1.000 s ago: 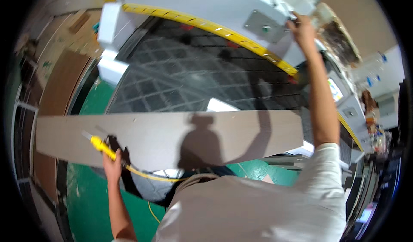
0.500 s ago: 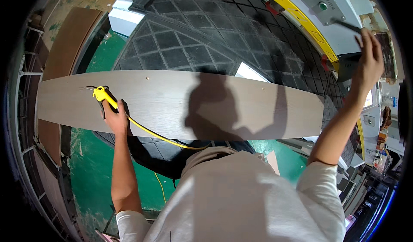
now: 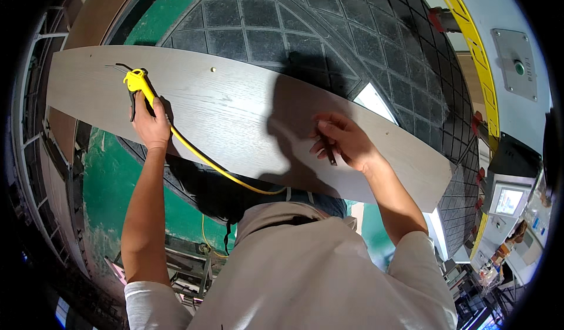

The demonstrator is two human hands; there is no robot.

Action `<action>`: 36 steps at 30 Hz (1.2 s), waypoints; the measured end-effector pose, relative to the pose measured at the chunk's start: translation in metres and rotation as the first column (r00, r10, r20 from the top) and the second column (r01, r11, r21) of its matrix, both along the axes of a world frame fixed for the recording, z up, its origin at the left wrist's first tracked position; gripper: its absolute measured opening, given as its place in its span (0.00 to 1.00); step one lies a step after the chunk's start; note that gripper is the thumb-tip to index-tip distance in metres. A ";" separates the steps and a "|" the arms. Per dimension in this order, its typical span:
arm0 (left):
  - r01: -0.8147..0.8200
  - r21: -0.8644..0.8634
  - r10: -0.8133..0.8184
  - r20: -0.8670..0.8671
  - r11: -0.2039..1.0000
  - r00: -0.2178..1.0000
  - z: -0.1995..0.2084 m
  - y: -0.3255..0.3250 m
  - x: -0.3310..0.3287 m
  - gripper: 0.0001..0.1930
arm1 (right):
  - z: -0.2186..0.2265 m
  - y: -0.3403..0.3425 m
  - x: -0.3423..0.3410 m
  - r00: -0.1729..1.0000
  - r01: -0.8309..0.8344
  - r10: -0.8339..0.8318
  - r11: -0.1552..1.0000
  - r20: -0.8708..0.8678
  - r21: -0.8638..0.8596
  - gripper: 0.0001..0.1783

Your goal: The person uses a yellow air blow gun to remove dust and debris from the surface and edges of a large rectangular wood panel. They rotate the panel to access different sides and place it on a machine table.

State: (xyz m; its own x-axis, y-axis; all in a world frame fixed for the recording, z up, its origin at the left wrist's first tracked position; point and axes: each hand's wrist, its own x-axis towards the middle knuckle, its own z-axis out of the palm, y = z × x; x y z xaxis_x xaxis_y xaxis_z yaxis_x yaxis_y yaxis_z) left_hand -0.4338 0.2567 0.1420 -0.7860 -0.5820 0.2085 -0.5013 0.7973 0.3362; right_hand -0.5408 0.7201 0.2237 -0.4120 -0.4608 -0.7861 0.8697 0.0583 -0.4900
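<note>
A yellow air blow gun [image 3: 136,81] is gripped in my left hand [image 3: 151,127], its thin nozzle pointing left over the board's left part. From its handle a yellow hose [image 3: 205,164] runs across the board's near edge toward my waist. The long pale wood-grain board [image 3: 229,113] lies crosswise before me, with a few small holes along its far side. Over its right half, my right hand [image 3: 348,144] is closed around a slim dark stick-like tool [image 3: 326,147], whose exact kind I cannot make out. My shadow falls on the board there.
Beyond the board spreads a black machine bed [image 3: 258,22] with a square grid. A yellow slotted rail [image 3: 470,30] and a panel with a green button [image 3: 519,67] stand at the right, above a small screen [image 3: 509,202]. Green floor [image 3: 111,177] shows at the left.
My right hand has come down from the machine panel at the upper right to above the board, still with the dark tool. My view has shifted; the left hand keeps the blow gun.
</note>
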 end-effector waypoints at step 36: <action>-0.031 -0.025 0.032 0.030 0.999 0.999 0.013 0.006 -0.005 0.27 | 0.037 -0.129 -0.058 0.947 -0.173 0.025 0.879 -0.319 -0.445 0.19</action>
